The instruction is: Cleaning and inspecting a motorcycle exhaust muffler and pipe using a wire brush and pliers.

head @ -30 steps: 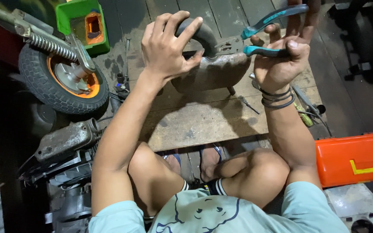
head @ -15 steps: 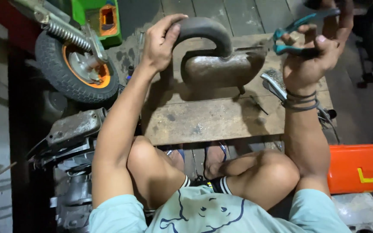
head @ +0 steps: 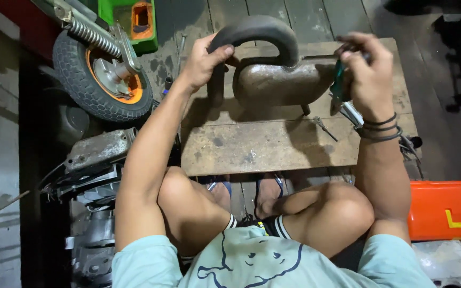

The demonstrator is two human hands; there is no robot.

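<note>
Here, orange toolbox (head: 446, 209) lower right, green box (head: 134, 21) upper left. Left hand (head: 205, 61) grips exhaust pipe (head: 262, 37) bend, top centre on worktop (head: 268, 144). Right hand (head: 369, 69) closed around teal-handled pliers (head: 339, 85) beside muffler body.

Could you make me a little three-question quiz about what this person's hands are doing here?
1. True or false: the left hand holds the curved pipe of the metal exhaust part.
2. What does the right hand hold? A. a hammer B. teal-handled pliers C. a brush
3. What does the exhaust part rest on?

Key:
1. True
2. B
3. A worn wooden board in front of the person's knees
</note>
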